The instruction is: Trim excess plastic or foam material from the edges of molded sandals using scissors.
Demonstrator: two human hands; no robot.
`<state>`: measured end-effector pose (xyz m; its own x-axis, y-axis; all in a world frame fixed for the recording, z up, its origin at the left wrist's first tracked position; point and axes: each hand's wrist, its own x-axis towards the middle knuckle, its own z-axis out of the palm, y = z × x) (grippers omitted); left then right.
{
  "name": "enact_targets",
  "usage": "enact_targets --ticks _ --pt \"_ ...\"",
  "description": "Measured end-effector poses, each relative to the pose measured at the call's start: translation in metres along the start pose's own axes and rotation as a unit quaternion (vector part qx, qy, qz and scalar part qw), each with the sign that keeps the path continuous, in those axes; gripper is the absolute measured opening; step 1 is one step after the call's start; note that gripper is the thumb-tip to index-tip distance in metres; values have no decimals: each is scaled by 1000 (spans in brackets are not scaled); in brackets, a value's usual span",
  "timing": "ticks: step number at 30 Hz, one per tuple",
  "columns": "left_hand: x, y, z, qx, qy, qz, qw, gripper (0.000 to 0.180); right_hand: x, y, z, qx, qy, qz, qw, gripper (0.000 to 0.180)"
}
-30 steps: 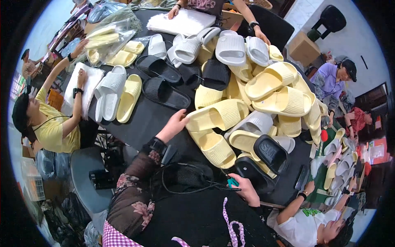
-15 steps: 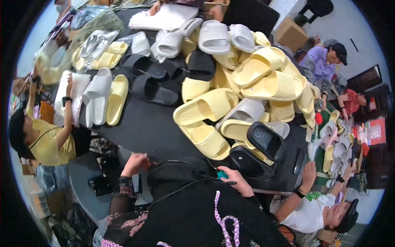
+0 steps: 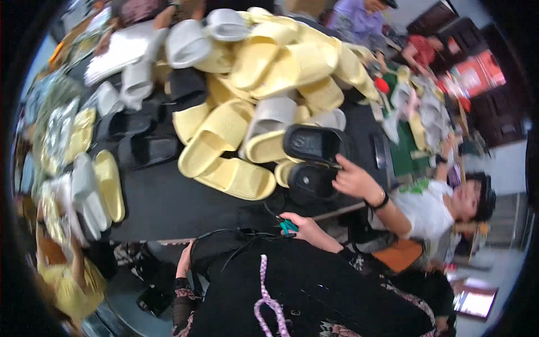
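Observation:
My right hand [image 3: 307,229] is closed round a small tool with teal handles [image 3: 288,226], just in front of the table's near edge; its exact kind is too small to make out. Low at the left, my left hand [image 3: 184,260] lies against the side of black fabric [image 3: 224,247] with thin dark cords, and its fingers are hidden. Beyond my right hand are two black slides, an upper one [image 3: 314,143] and a lower one [image 3: 310,182]. A co-worker's hand [image 3: 356,180] from the right touches or nearly touches them. Yellow slides [image 3: 238,178] lie to their left.
A heap of yellow, grey and black slides covers the far side of the dark table [image 3: 151,205]. Grey slides [image 3: 90,194] and a yellow slide [image 3: 109,182] lie at its left end. Co-workers sit left and right; a green table [image 3: 407,151] holds more slides.
The view has swung right, so the slides appear farther left. The co-worker on the right has reached over to the black slides. My left hand has dropped lower; my right keeps the teal-handled tool.

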<state>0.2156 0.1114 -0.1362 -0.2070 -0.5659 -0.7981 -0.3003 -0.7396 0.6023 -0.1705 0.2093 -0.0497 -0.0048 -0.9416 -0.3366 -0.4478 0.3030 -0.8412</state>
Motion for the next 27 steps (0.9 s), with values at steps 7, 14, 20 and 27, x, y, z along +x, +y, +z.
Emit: enact_targets --ticks 7,14,20,27 --pt "55 -52 -1 38 -96 29 994 50 5 -12 6 241 -32 69 968 44" --pt "59 -121 -42 26 -100 34 994 48 -11 -28 -3 351 -132 131 918 44" --pt "22 -161 -47 10 -88 31 996 46 -31 -34 -21 299 -165 161 926 43" --pt "-25 -118 -18 53 -97 73 991 42 -55 -19 -37 255 -167 227 925 43"
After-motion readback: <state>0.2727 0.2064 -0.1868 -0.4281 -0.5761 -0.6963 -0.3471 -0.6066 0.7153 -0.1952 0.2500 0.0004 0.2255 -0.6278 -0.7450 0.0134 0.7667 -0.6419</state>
